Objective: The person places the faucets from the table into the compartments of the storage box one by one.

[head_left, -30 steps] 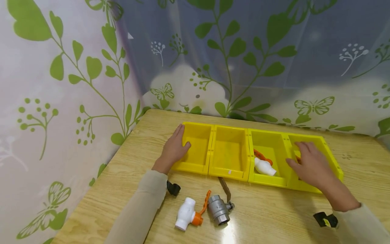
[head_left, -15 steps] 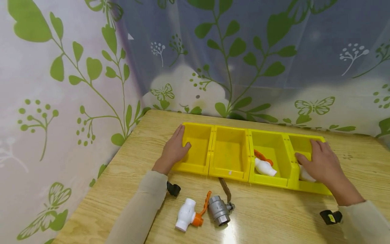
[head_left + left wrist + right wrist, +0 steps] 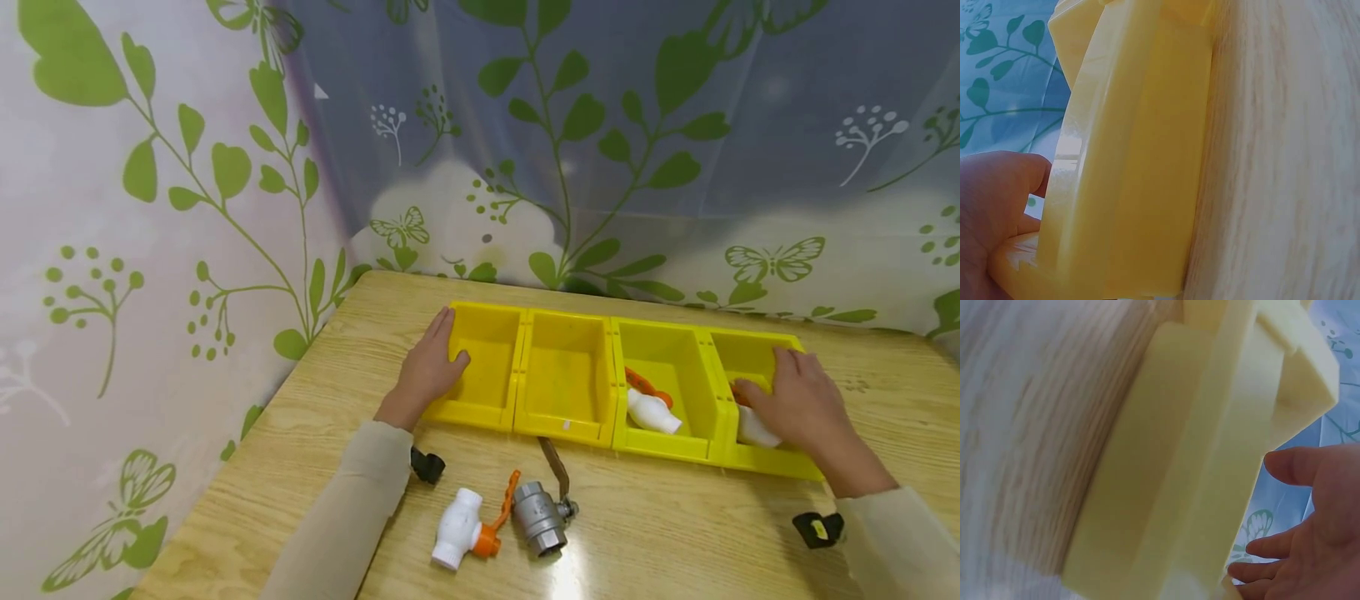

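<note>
A row of joined yellow bins stands on the wooden table. My left hand grips the left end bin's outer side wall, thumb over the rim on the inside. At the right end bin is my right hand, fingers loosely spread at the right rim. In the right wrist view its thumb tip is by the rim. A white ball valve with an orange handle lies in the third bin. Another white valve lies in the right end bin, partly hidden by my right hand.
In front of the bins lie a white valve with an orange handle and a grey metal ball valve with a brown lever. A patterned curtain hangs behind the table. Both wrists carry black straps.
My right hand has moved right, from over the right end bin to its right side, exposing the divider and part of the white valve. The left hand stays in place.
</note>
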`<state>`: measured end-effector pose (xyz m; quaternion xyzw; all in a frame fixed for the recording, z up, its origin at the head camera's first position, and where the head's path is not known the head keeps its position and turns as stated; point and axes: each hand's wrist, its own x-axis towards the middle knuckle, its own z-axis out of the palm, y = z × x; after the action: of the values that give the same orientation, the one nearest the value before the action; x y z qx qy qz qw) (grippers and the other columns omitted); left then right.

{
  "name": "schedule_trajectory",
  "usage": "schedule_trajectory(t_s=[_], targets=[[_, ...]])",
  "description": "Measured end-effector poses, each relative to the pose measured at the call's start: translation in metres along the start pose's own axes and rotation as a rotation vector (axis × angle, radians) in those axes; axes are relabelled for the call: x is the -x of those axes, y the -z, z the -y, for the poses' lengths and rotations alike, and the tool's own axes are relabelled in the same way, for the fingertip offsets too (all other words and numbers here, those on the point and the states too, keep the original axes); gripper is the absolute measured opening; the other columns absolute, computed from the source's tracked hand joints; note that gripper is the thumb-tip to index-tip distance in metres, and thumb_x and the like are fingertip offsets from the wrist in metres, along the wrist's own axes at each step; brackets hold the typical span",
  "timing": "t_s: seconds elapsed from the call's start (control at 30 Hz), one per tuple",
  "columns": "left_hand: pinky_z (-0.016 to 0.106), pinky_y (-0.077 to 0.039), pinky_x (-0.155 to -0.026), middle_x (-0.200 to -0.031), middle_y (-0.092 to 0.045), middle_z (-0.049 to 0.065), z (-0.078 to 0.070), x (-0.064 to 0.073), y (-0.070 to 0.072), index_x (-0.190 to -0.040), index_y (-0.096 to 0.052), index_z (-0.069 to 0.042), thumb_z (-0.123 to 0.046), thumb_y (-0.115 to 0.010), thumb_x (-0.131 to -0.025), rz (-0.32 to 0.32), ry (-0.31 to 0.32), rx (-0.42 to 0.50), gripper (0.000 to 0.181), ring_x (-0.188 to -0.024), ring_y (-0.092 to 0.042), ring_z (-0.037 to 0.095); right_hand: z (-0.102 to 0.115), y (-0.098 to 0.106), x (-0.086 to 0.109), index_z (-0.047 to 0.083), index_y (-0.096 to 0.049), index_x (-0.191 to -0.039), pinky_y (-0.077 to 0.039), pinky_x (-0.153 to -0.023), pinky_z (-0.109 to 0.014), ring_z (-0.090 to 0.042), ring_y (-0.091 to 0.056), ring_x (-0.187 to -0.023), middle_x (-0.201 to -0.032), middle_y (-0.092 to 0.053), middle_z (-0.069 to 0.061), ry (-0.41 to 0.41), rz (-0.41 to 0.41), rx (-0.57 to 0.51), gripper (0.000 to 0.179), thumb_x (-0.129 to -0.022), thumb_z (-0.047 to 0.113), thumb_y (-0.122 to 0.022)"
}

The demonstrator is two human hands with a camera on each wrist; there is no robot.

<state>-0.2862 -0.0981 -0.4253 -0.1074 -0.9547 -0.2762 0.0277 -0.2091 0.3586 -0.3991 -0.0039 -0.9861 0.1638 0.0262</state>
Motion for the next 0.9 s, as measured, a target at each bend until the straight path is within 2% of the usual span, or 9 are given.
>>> schedule_trajectory(t_s=[0.17, 0.33, 0.43, 0.73, 0.9], targets=[[0.05, -0.041, -0.101, -0.163, -0.012, 0.007, 0.0, 0.0, 0.001, -0.156, -0.015, -0.007, -0.023, -0.053, -0.098, -0.002, -0.003, 0.006, 0.071, -0.13, -0.044, 0.037, -0.003, 0.001, -0.004, -0.027, -0.008, -0.14, -0.022, -0.099, -0.072, -0.064, -0.019, -0.124, -0.139, -0.012, -0.05, -0.031, 0.0, 0.006, 0.088, -0.1, 0.041, -0.047], [0.05, -0.039, -0.104, -0.162, -0.013, 0.008, -0.001, 0.001, 0.002, -0.156, -0.016, -0.006, -0.023, -0.053, -0.098, 0.0, -0.006, 0.016, 0.071, -0.135, -0.04, 0.036, -0.005, 0.007, -0.006, -0.027, -0.002, -0.14, -0.022, -0.099, -0.072, -0.065, -0.017, -0.124, -0.141, -0.004, -0.05, -0.05, 0.05, -0.008, 0.091, -0.1, 0.043, -0.045], [0.05, -0.04, -0.102, -0.163, -0.012, 0.008, -0.001, 0.001, 0.001, -0.156, -0.015, -0.006, -0.023, -0.053, -0.098, 0.0, -0.004, 0.012, 0.071, -0.132, -0.042, 0.037, -0.007, 0.01, -0.007, -0.027, 0.001, -0.14, -0.023, -0.098, -0.072, -0.066, -0.019, -0.122, -0.141, -0.003, -0.05, -0.06, 0.084, -0.008, 0.093, -0.1, 0.043, -0.045], [0.049, -0.044, -0.096, -0.163, -0.012, 0.007, -0.001, 0.001, 0.001, -0.156, -0.016, -0.006, -0.023, -0.053, -0.098, -0.002, -0.002, 0.009, 0.071, -0.125, -0.049, 0.039, -0.021, 0.016, -0.009, -0.026, 0.005, -0.14, -0.024, -0.098, -0.073, -0.065, -0.021, -0.121, -0.139, -0.007, -0.05, -0.1, 0.129, -0.05, 0.092, -0.1, 0.041, -0.044], [0.049, -0.045, -0.094, -0.163, -0.013, 0.007, -0.001, 0.002, 0.002, -0.156, -0.016, -0.006, -0.023, -0.053, -0.098, -0.008, -0.004, 0.004, 0.07, -0.121, -0.052, 0.038, -0.035, 0.019, -0.012, -0.02, 0.006, -0.144, -0.026, -0.094, -0.074, -0.066, -0.024, -0.12, -0.139, -0.014, -0.05, -0.077, 0.137, -0.077, 0.089, -0.101, 0.043, -0.041]])
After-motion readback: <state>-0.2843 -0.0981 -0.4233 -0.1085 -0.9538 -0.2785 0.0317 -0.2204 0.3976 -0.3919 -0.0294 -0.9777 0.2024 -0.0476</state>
